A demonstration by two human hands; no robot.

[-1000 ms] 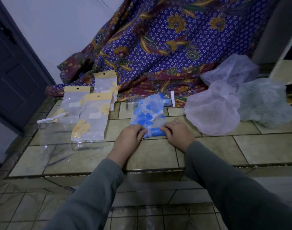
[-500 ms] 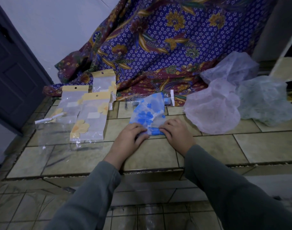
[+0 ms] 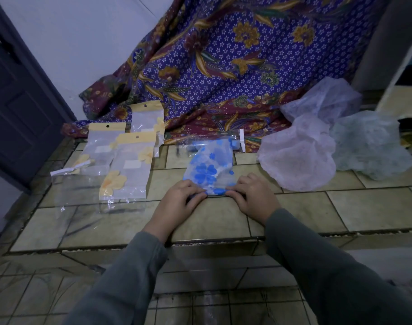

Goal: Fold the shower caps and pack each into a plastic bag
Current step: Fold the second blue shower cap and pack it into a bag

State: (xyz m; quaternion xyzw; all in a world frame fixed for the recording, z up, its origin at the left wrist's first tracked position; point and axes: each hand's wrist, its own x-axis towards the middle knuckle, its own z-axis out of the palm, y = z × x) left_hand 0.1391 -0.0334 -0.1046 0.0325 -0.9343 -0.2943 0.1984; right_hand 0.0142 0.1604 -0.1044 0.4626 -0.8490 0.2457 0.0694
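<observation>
Blue-flowered shower cap (image 3: pixel 209 168) pinched between both hands (image 3: pixel 216 200).

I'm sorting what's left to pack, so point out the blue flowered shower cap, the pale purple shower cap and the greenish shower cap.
blue flowered shower cap (image 3: pixel 208 168), head view, on its big blue flower.
pale purple shower cap (image 3: pixel 296 158), head view, middle of its crumpled dome.
greenish shower cap (image 3: pixel 369 146), head view, middle of its crumpled body.
</observation>
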